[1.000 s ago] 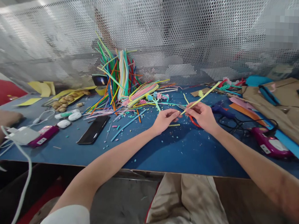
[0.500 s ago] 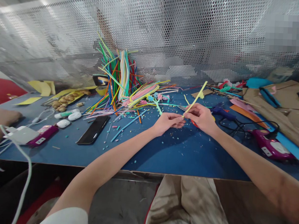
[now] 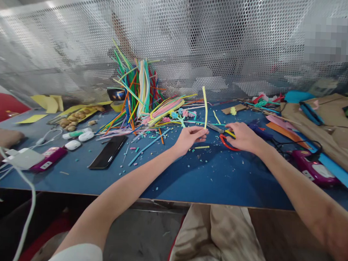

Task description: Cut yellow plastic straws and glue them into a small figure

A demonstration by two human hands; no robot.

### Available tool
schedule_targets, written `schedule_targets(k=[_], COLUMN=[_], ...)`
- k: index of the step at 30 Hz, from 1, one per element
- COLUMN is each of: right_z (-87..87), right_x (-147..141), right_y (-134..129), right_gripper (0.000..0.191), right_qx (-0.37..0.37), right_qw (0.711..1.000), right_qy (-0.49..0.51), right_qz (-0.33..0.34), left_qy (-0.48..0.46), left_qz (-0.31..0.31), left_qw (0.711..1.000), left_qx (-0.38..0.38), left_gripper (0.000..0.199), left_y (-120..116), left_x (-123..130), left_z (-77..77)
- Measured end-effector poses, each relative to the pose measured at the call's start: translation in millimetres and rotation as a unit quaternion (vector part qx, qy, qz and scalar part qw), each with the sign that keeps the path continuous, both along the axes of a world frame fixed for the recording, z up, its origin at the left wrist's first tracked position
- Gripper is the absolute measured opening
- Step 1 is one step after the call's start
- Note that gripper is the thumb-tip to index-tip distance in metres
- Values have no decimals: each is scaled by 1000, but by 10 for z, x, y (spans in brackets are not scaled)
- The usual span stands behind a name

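My left hand point(image 3: 190, 140) is closed, its thumb and fingers pinching the lower end of a yellow pipe cleaner point(image 3: 205, 105) that stands nearly upright. My right hand point(image 3: 242, 136) has its fingers curled on the handles of a pair of scissors point(image 3: 230, 143) with red and yellow grips. The scissors' blades point left, toward my left hand, and lie low over the table. Below the two hands a short yellow piece of pipe cleaner point(image 3: 202, 147) rests on the blue tabletop point(image 3: 212, 178). Another thin yellow piece point(image 3: 216, 117) lies behind the scissors.
Colourful pipe cleaners point(image 3: 144, 90) stand and lie in a heap at the back. A black phone point(image 3: 108, 152) lies to the left, beyond it a purple power strip point(image 3: 50, 157). A blue glue gun point(image 3: 259, 131) and cardboard point(image 3: 333, 114) are at right. Another person's arm point(image 3: 3, 138) rests far left.
My right hand has left the yellow pipe cleaner and moved onto the scissors. The pipe cleaner has swung upright in my left hand. A short yellow piece now shows on the table.
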State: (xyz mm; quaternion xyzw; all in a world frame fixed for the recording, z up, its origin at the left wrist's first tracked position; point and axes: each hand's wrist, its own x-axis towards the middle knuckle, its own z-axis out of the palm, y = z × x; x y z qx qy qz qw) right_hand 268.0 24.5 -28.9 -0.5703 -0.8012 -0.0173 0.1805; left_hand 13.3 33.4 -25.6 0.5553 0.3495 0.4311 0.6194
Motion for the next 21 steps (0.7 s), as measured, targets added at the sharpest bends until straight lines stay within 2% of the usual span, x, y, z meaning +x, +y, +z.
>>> schedule_targets(k=[4, 10, 17, 21], right_z=[-83, -20, 81, 104], right_x=[-32, -145, -139, -149], right_y=[18, -6, 1, -53], right_gripper=[48, 38, 40, 41], right_qx=[-40, -48, -108, -91], right_qw=[995, 985, 984, 985], right_qy=[-81, -147, -119, -115], right_qz=[-30, -75, -71, -88], left_qy=[-18, -56, -93, -102], left_qz=[36, 39, 37, 33], left_qw=[999, 997, 991, 990], left_qx=[18, -21, -93, -95], left_gripper=[39, 33, 22, 23], left_y=[56, 67, 81, 94], left_x=[-52, -50, -39, -54], left_z=[34, 58, 76, 67])
